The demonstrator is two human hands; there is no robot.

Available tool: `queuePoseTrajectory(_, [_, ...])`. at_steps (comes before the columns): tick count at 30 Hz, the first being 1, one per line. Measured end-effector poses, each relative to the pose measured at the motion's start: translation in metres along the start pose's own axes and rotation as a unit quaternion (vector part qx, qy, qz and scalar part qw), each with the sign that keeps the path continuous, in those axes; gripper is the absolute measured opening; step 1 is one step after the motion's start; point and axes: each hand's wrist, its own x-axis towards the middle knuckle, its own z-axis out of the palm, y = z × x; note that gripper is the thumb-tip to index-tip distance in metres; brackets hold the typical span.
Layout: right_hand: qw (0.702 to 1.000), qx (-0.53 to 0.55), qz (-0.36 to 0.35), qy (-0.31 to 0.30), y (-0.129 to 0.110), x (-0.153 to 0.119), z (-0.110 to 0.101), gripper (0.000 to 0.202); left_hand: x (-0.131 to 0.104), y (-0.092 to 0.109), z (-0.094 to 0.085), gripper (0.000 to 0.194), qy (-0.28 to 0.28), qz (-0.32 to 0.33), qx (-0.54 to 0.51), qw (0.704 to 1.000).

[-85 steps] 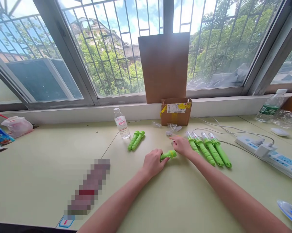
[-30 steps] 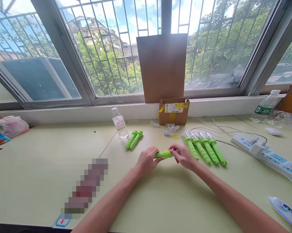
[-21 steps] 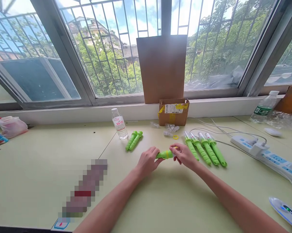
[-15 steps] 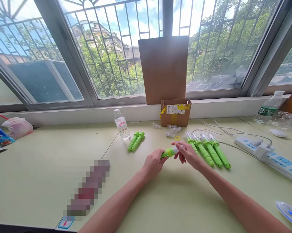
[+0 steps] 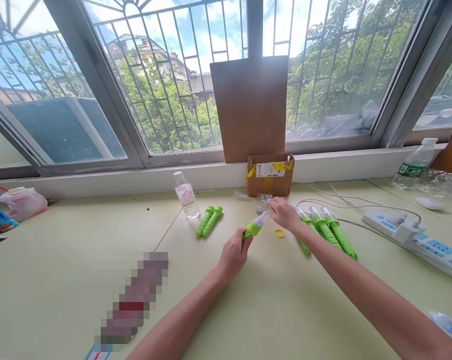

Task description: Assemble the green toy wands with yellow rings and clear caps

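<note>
The pale worktop (image 5: 79, 280) ran beneath a barred window (image 5: 173, 100). The left hand (image 5: 234, 255) had its fingers wrapped around one green stick (image 5: 251, 230), slanted away rightward, its clear tip (image 5: 262, 219) just beside the right hand (image 5: 284, 215); what those fingers gripped, if anything, I couldn't tell. One yellow ring (image 5: 279, 233) lay nearby, a pair of matching sticks (image 5: 209, 222) left, a row with three clear ends (image 5: 328, 214) right.

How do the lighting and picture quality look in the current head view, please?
Head view: the windows backlight the scene, and parts of the sky wash out; hazy glare tops the brown board; the window frames slant, likely wide-angle distortion; a pixelated patch masks the lower left; fine detail on the clear tip near the right hand is unclear.
</note>
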Motion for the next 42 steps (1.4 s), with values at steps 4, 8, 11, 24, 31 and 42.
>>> queuePoseTrajectory(4, [0.998,-0.042,-0.022,-0.036,-0.004,0.026,0.005,0.048,-0.001,0.000,-0.001,0.023,-0.005,0.000,-0.006,1.000])
queuePoseTrajectory(8, [0.995,-0.072,-0.036,-0.059,-0.007,0.034,0.012,0.051,-0.001,0.000,-0.002,0.023,-0.003,-0.007,-0.003,1.000])
queuePoseTrajectory(11, [0.993,-0.093,-0.037,-0.056,-0.009,0.031,0.013,0.052,0.000,-0.001,-0.002,0.022,0.000,-0.007,0.003,1.000])
queuePoseTrajectory(24, [0.991,-0.089,-0.086,-0.055,-0.007,0.026,0.011,0.038,0.002,-0.004,-0.001,0.023,-0.006,0.004,0.032,0.999])
queuePoseTrajectory(31, [0.996,-0.056,-0.062,-0.023,-0.014,0.020,0.009,0.041,0.008,-0.014,-0.004,0.023,0.006,0.009,0.081,0.997])
queuePoseTrajectory(42, [0.989,0.093,-0.093,0.066,-0.001,-0.072,-0.018,0.046,0.012,-0.023,-0.004,0.020,0.003,0.023,0.129,0.991])
